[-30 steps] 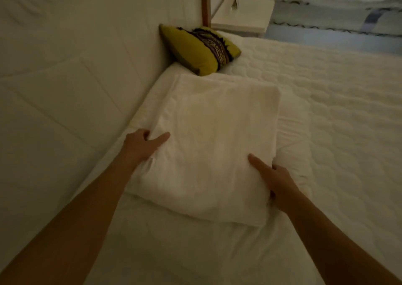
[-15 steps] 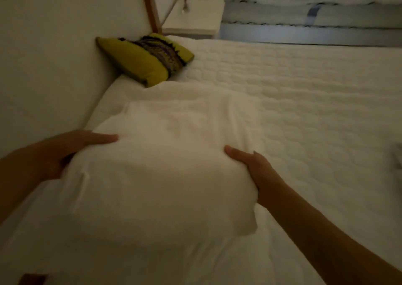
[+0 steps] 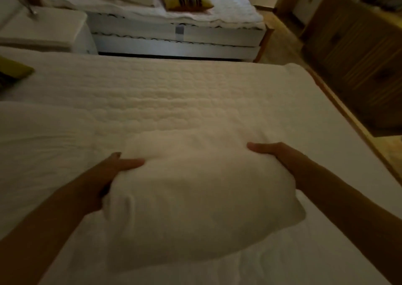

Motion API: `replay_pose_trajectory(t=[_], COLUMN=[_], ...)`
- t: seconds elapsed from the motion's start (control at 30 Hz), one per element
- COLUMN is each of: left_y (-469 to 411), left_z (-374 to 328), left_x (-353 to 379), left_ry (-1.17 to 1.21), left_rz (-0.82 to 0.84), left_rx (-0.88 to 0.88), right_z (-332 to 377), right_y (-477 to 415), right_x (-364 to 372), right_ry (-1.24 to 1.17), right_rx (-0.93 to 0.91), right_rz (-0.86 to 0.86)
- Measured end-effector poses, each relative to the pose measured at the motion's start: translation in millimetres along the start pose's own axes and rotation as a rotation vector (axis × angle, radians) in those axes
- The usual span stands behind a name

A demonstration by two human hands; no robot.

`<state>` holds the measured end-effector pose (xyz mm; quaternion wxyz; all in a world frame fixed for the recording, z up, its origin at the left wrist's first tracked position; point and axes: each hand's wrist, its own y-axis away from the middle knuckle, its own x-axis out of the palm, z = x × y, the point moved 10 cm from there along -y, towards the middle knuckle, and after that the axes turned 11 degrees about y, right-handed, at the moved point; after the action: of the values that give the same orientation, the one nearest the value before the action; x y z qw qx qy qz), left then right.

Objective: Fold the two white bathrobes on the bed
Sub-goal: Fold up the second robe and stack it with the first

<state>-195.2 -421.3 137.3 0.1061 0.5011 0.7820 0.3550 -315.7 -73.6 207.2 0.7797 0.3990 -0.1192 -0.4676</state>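
The bed (image 3: 195, 102) stretches away ahead of both hands, its quilted top open beyond the grip and off toward the right-hand side. Between the hands sits the folded bathrobe (image 3: 195, 189), a thick white bundle lifted off the covers, its long axis running from one hand to the other, across the body. The left hand (image 3: 113, 171) clasps the left end, thumb on top and fingers hidden underneath. The right hand (image 3: 280, 156) does the same at the right end, a little farther forward. Both are closed on the cloth, sharing the load about evenly. Setting it down likely means lowering it straight ahead, keeping that axis level. A second robe is not clearly visible.
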Motion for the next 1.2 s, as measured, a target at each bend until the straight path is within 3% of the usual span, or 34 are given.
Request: replay_pose_trajectory(t=[0.13, 0.33, 0.4, 0.47, 0.57, 0.67, 0.77, 0.97, 1.2], left_y=[-34, -119, -138, -155, -174, -174, -167, -114, 59], left_z=[17, 116, 156, 169, 173, 200, 201, 178, 123], left_x=[145, 246, 255, 250, 226, 241, 258, 259, 263], left_ry=[-0.010, -0.011, -0.028, -0.098, -0.334, -0.130, -0.037, 0.138, 0.087], left_rz=[0.072, 0.012, -0.037, -0.125, -0.248, -0.068, 0.033, 0.032, 0.110], left_rx=[0.048, 0.074, 0.036, 0.111, 0.098, -0.124, -0.127, -0.018, 0.079], right_z=[-19, -127, -160, -186, -198, -212, -227, -205, -199], right_y=[-33, -130, -162, -190, -216, -224, -225, -165, 39], right_x=[-127, -225, -237, -248, -256, -249, -243, -228, -223], right_ry=[0.082, 0.078, 0.062, 0.052, 0.069, 0.022, -0.100, -0.187, -0.252], right_rx=[-0.106, -0.054, -0.033, -0.023, -0.057, -0.046, -0.016, -0.094, -0.181], right_rz=[-0.052, -0.169, -0.219, -0.248, -0.244, -0.133, -0.039, -0.058, -0.157])
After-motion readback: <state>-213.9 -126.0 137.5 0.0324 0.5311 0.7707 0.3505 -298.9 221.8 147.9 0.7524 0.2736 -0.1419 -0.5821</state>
